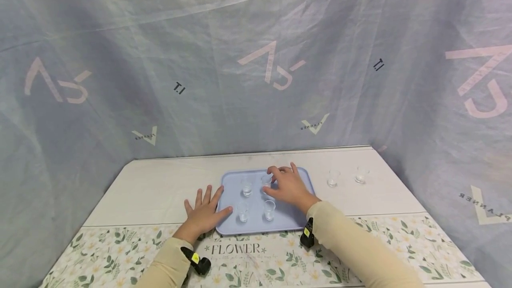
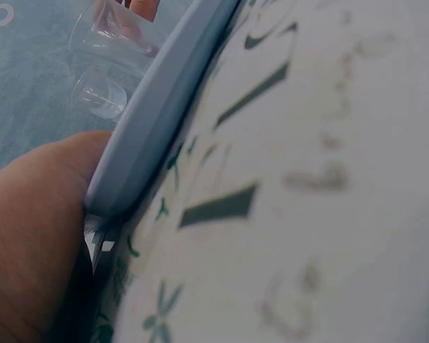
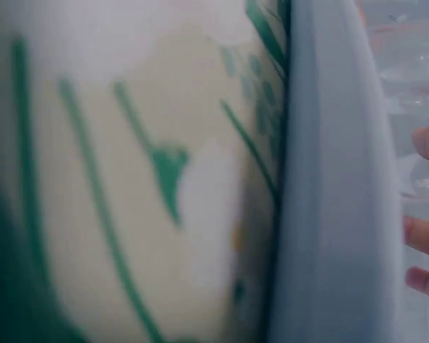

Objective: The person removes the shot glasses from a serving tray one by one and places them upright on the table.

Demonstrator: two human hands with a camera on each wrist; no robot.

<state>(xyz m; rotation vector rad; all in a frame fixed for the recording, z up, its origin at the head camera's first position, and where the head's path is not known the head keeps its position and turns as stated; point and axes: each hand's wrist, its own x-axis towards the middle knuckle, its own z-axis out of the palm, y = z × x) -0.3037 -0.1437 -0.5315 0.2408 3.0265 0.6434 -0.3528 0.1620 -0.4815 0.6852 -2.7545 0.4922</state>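
1. Left hand – fingers spread flat on the table, thumb touching the tray at its near-left edge.
2. Near row on tray: two glasses, upright.
3. Right hand – over the tray's far-right part, fingertips pinching the far-right glass.
4. Two more glasses on the tablecloth, right of tray.
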